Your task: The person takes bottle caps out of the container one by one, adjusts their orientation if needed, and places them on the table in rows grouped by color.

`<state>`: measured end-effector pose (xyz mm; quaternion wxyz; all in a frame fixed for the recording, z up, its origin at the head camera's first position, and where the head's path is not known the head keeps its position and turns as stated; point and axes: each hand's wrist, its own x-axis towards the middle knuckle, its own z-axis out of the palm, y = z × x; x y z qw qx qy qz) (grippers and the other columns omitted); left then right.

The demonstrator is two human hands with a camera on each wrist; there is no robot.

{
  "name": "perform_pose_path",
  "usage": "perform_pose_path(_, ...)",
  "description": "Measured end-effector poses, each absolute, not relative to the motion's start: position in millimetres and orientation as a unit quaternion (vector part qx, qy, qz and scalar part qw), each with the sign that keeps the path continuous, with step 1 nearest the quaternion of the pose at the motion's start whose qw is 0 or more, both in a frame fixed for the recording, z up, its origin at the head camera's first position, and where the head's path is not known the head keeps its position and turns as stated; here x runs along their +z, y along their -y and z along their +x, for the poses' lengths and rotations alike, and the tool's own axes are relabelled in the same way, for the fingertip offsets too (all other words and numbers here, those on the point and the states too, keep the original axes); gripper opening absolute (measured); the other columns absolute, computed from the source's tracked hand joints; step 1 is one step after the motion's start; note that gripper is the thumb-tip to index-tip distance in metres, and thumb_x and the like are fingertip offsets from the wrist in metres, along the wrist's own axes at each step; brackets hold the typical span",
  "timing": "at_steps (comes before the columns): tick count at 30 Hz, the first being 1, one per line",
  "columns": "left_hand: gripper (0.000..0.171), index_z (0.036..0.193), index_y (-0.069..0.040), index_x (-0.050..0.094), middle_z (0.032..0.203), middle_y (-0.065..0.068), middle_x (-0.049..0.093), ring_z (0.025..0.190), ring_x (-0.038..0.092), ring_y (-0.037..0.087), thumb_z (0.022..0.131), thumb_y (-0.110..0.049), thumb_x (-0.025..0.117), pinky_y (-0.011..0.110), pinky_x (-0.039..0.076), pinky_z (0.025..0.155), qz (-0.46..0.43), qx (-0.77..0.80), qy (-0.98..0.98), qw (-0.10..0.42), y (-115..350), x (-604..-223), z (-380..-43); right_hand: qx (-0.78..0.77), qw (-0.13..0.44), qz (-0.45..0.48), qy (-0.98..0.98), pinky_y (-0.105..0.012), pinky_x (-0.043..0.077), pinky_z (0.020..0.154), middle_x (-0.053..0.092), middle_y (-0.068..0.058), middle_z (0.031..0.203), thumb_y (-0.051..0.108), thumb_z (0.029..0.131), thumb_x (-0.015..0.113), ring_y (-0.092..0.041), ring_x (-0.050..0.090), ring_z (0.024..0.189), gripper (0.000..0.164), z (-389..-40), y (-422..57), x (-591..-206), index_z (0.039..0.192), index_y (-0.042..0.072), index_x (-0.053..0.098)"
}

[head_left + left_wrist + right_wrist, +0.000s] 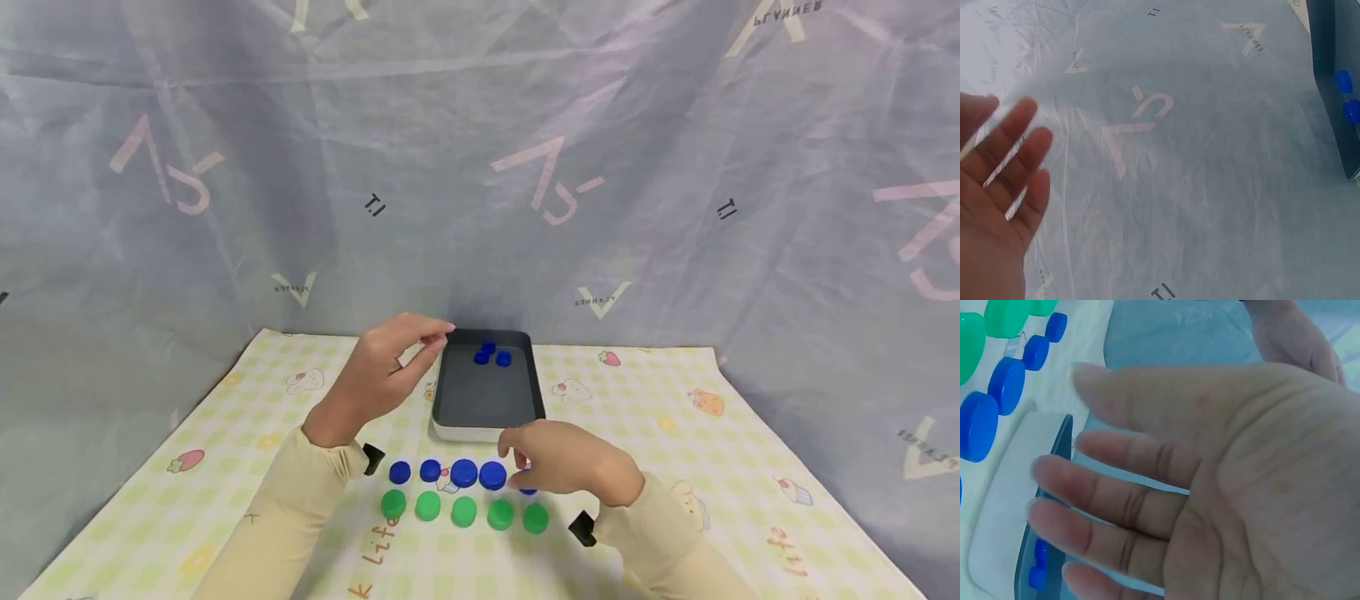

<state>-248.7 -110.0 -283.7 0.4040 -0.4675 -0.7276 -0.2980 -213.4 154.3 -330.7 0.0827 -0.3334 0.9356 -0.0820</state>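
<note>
My left hand (382, 367) hovers at the left side of a dark grey tray (487, 404), its fingers extended and holding nothing. In the left wrist view, that hand's fingers (1038, 147) are spread apart. My right hand (566, 457) is above the right end of a row of blue bottle caps (464, 473), near the tray's front edge. It partly hides the rightmost blue cap (528, 483). The right wrist view has its fingers (1116, 494) nearly straight, with nothing between them and the thumb. Inside the tray, three small blue caps (504, 358) lie toward the back.
A row of green bottle caps (464, 512) lies in front of the blue row, on a checked tablecloth (637, 433) with cartoon prints. A grey printed curtain (450, 167) hangs behind the table and at its sides.
</note>
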Motion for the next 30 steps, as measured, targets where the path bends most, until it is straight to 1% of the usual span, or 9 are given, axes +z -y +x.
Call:
perform_pose_path(2, 0.025, 0.118, -0.008, 0.069, 0.110, 0.005, 0.069, 0.095, 0.063, 0.018, 0.093, -0.009, 0.069, 0.035, 0.052, 0.079, -0.453, -0.291, 0.750, 0.385, 103, -285, -258, -0.095, 0.080, -0.334, -0.934, -0.027, 0.048, 0.070, 0.060, 0.016, 0.085, 0.029, 0.089, 0.076, -0.003, 0.054, 0.071, 0.026, -214, -157, -331, 0.111, 0.019, 0.067)
perform_pose_path(4, 0.028, 0.122, -0.009, 0.065, 0.118, 0.004, 0.065, 0.102, 0.062, 0.019, 0.095, -0.017, 0.069, 0.037, 0.051, 0.086, -0.430, -0.277, 0.786, 0.347, 93, -282, -271, -0.105, 0.078, -0.332, -0.934, -0.026, 0.049, 0.069, 0.061, 0.015, 0.087, 0.030, 0.089, 0.075, -0.002, 0.054, 0.069, 0.026, -215, -161, -330, 0.112, 0.020, 0.067)
perform_pose_path(6, 0.032, 0.127, -0.011, 0.062, 0.127, 0.004, 0.062, 0.108, 0.060, 0.019, 0.097, -0.023, 0.066, 0.039, 0.050, 0.091, -0.404, -0.257, 0.824, 0.303, 82, -279, -290, -0.115, 0.079, -0.331, -0.933, -0.026, 0.049, 0.069, 0.062, 0.015, 0.088, 0.030, 0.090, 0.075, -0.002, 0.055, 0.068, 0.026, -217, -165, -328, 0.112, 0.020, 0.067)
perform_pose_path(10, 0.037, 0.133, -0.014, 0.057, 0.134, 0.004, 0.057, 0.119, 0.057, 0.021, 0.100, -0.028, 0.062, 0.042, 0.049, 0.096, -0.357, -0.196, 0.886, 0.221, 59, -278, -334, -0.133, 0.085, -0.337, -0.928, -0.026, 0.049, 0.069, 0.063, 0.013, 0.090, 0.029, 0.091, 0.074, -0.002, 0.056, 0.067, 0.026, -221, -168, -323, 0.114, 0.019, 0.066)
perform_pose_path(14, 0.036, 0.135, -0.015, 0.056, 0.138, 0.004, 0.056, 0.122, 0.056, 0.022, 0.101, -0.027, 0.058, 0.042, 0.048, 0.097, -0.325, -0.121, 0.924, 0.158, 39, -298, -377, -0.152, 0.080, -0.349, -0.921, -0.025, 0.050, 0.070, 0.064, 0.013, 0.090, 0.027, 0.092, 0.073, 0.000, 0.057, 0.068, 0.023, -223, -168, -320, 0.113, 0.019, 0.067)
perform_pose_path(18, 0.034, 0.136, -0.014, 0.056, 0.138, 0.006, 0.057, 0.122, 0.057, 0.024, 0.102, -0.017, 0.053, 0.041, 0.047, 0.099, -0.304, -0.070, 0.945, 0.098, 26, -331, -412, -0.174, 0.074, -0.360, -0.913, -0.025, 0.050, 0.070, 0.063, 0.013, 0.088, 0.026, 0.093, 0.072, -0.001, 0.057, 0.070, 0.019, -223, -168, -321, 0.110, 0.020, 0.067)
perform_pose_path(24, 0.046, 0.146, -0.017, 0.050, 0.147, 0.004, 0.050, 0.133, 0.050, 0.025, 0.101, -0.010, 0.053, 0.044, 0.043, 0.106, -0.246, 0.048, 0.968, 0.017, 14, -367, -442, -0.178, 0.084, -0.381, -0.904, -0.022, 0.050, 0.071, 0.063, 0.013, 0.090, 0.023, 0.093, 0.072, 0.000, 0.057, 0.073, 0.020, -227, -168, -323, 0.112, 0.019, 0.066)
perform_pose_path(27, 0.044, 0.145, -0.017, 0.052, 0.144, 0.006, 0.052, 0.131, 0.052, 0.026, 0.101, -0.009, 0.052, 0.044, 0.046, 0.103, -0.239, 0.065, 0.969, -0.013, 8, -374, -447, -0.174, 0.099, -0.378, -0.904, -0.022, 0.050, 0.072, 0.063, 0.013, 0.092, 0.020, 0.092, 0.073, 0.000, 0.057, 0.076, 0.024, -229, -169, -321, 0.115, 0.019, 0.065)
perform_pose_path(30, 0.037, 0.136, -0.013, 0.060, 0.128, 0.007, 0.061, 0.112, 0.060, 0.024, 0.101, -0.006, 0.051, 0.039, 0.050, 0.091, -0.235, 0.044, 0.969, -0.057, 2, -375, -448, -0.164, 0.110, -0.374, -0.906, -0.023, 0.050, 0.073, 0.063, 0.012, 0.092, 0.017, 0.092, 0.073, -0.001, 0.058, 0.078, 0.025, -231, -171, -319, 0.116, 0.018, 0.065)
